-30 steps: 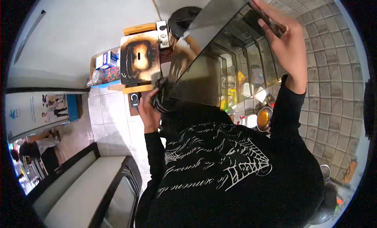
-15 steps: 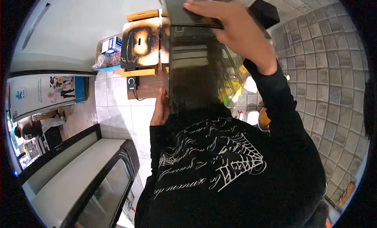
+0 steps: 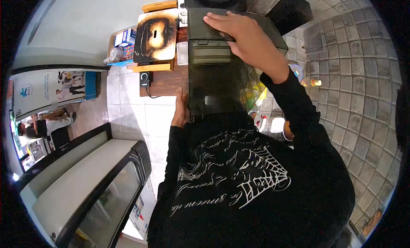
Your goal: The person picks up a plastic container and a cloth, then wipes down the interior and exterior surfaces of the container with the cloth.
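A dark, see-through box with a grey top panel (image 3: 213, 83) stands on the brown wooden table (image 3: 164, 83), close in front of my body. My right hand (image 3: 254, 40) lies on the top panel, its fingers stretched out flat. Against the box's left side rests my left hand (image 3: 181, 109), with straight fingers pointing away from me; part of its palm side is hidden. Through the box's tinted front, pale horizontal slats show faintly.
A scorched board (image 3: 155, 36) between wooden bars, a small black dial unit (image 3: 145, 79) and a goods box (image 3: 124, 45) are at the left. A glass-topped freezer (image 3: 98, 184) stands lower left. A person (image 3: 40, 127) is far left. Behind is a black round object (image 3: 215, 1).
The box has gone from tilted and raised to upright on the table. My right hand has shifted left onto its top. The striped cloth at my left hand is no longer visible.
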`<state>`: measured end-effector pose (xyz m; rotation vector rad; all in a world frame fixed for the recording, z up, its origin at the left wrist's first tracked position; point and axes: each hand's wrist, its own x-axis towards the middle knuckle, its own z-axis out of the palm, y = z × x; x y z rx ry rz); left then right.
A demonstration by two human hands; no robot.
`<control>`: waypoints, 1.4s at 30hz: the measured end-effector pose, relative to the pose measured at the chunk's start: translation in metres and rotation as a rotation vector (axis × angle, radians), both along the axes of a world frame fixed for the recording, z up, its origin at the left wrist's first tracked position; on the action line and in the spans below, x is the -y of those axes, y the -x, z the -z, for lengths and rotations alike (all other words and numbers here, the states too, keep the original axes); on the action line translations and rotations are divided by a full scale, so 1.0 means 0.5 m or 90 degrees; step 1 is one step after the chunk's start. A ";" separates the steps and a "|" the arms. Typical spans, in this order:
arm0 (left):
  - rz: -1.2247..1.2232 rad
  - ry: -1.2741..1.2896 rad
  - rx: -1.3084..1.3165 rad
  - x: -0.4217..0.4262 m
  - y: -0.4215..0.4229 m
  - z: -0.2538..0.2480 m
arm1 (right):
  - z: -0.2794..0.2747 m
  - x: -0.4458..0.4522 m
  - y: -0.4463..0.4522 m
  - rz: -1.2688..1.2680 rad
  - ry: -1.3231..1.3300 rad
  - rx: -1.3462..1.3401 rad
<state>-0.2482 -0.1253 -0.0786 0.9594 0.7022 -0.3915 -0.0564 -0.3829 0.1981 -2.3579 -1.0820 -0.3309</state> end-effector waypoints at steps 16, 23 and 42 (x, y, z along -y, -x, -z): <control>-0.168 0.073 -0.090 -0.092 0.195 0.050 | 0.137 -0.011 0.019 0.076 0.065 0.011; -0.226 0.134 0.085 -0.229 0.310 0.163 | 0.152 -0.044 0.082 0.066 0.067 0.039; -0.182 0.273 0.297 -0.321 0.576 -0.037 | 0.152 -0.067 0.339 0.040 0.040 0.018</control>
